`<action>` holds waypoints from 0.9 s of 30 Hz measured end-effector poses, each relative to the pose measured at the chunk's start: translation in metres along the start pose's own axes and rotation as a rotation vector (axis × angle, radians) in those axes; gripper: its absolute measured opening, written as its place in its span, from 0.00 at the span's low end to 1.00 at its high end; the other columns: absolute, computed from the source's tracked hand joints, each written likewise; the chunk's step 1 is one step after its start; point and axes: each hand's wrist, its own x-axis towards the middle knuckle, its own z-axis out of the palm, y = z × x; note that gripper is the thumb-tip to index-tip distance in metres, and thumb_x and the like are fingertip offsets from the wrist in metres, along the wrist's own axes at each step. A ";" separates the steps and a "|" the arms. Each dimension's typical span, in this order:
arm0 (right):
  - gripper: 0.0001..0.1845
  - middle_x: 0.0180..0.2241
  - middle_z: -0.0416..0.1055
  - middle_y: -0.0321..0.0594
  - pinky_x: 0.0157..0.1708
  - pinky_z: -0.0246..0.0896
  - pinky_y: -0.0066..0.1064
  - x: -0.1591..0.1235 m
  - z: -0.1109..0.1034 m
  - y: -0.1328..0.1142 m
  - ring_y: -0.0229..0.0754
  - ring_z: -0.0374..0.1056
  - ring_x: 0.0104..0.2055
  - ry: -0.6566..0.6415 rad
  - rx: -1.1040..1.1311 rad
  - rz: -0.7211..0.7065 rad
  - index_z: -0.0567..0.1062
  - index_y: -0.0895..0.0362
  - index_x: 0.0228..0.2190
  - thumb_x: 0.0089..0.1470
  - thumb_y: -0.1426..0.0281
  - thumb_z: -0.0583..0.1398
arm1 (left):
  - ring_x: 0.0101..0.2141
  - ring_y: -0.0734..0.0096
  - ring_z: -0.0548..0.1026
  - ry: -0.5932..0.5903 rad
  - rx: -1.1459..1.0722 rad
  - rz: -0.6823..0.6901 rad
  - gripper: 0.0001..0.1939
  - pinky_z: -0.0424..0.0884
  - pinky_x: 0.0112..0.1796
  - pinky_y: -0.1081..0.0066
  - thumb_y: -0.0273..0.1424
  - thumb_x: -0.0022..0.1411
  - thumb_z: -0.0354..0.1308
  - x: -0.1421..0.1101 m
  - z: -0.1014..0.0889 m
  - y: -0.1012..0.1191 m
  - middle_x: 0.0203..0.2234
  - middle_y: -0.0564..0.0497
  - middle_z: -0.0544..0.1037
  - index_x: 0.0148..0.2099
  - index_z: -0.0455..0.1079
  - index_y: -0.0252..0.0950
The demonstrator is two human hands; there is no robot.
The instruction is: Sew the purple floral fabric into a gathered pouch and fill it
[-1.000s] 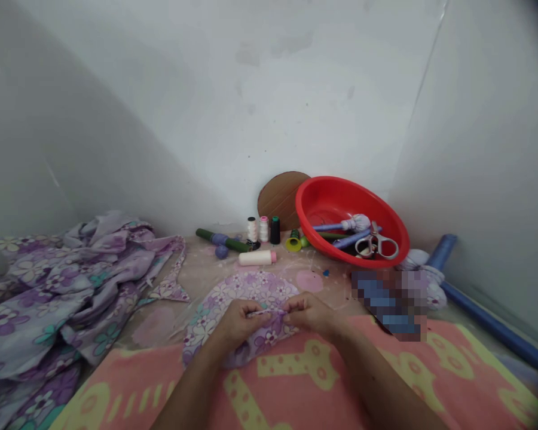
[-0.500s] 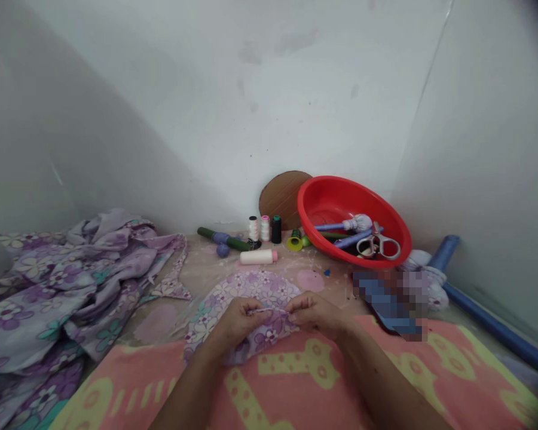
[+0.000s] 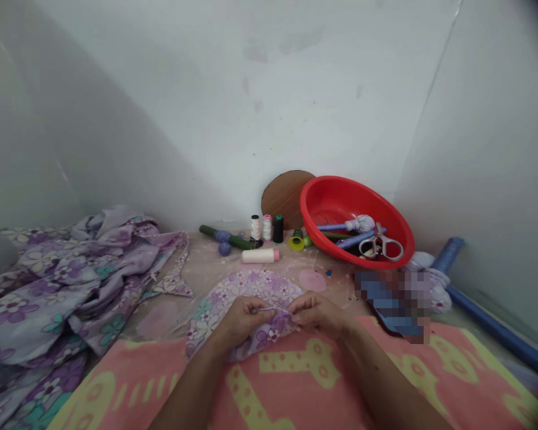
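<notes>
Well, scissors [image 3: 381, 247] in basin [image 3: 307, 206] beyond hands [image 3: 242, 322] [image 3: 316, 313]

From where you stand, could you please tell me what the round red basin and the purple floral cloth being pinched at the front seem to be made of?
The red basin looks like moulded plastic: a glossy, even surface with a smooth rounded rim. The purple floral cloth looks like a thin printed woven fabric, probably cotton or a blend: matte, with soft folds. The exact fibre cannot be told.
</notes>
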 end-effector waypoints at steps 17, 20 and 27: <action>0.10 0.11 0.53 0.26 0.14 0.34 0.21 0.003 0.006 0.000 0.26 0.43 0.14 0.015 -0.145 -0.084 0.70 0.62 0.21 0.38 0.66 0.61 | 0.17 0.81 0.54 -0.017 0.018 -0.019 0.18 0.49 0.18 0.78 0.43 0.43 0.57 0.003 -0.003 -0.006 0.12 0.59 0.57 0.20 0.64 0.32; 0.11 0.12 0.55 0.27 0.14 0.35 0.22 0.002 0.003 -0.001 0.26 0.44 0.13 0.039 -0.111 -0.095 0.70 0.62 0.22 0.37 0.66 0.61 | 0.16 0.81 0.52 -0.038 0.048 -0.008 0.18 0.46 0.18 0.78 0.44 0.43 0.57 0.002 -0.010 -0.008 0.13 0.60 0.54 0.19 0.59 0.33; 0.10 0.12 0.56 0.27 0.14 0.34 0.22 0.002 0.000 -0.001 0.25 0.43 0.13 0.054 -0.059 -0.079 0.71 0.63 0.23 0.36 0.68 0.62 | 0.18 0.81 0.54 -0.013 -0.019 -0.007 0.17 0.50 0.19 0.78 0.41 0.42 0.59 0.001 -0.015 -0.004 0.14 0.60 0.57 0.20 0.60 0.33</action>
